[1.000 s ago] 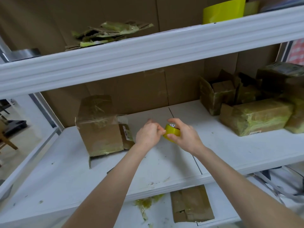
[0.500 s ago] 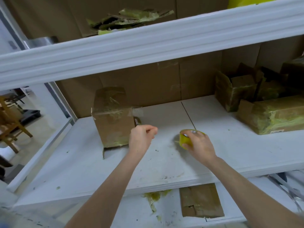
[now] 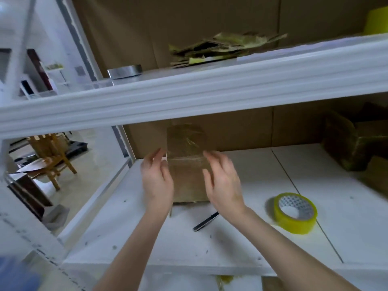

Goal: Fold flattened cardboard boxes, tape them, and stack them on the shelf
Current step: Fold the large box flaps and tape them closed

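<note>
Frame centre: my left hand (image 3: 157,182) and right hand (image 3: 223,182), fingers extended and gripping nothing, flank the taped brown cardboard box (image 3: 186,164) on the white shelf (image 3: 252,238), seemingly to lift it evenly.

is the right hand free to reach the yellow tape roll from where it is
Probably yes. The right hand is open and holds nothing, beside the cardboard box. The tape roll lies on the shelf board to its right, with only bare board between them.

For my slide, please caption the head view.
Left hand and right hand flank a taped box on the shelf, tape roll nearby.
</note>
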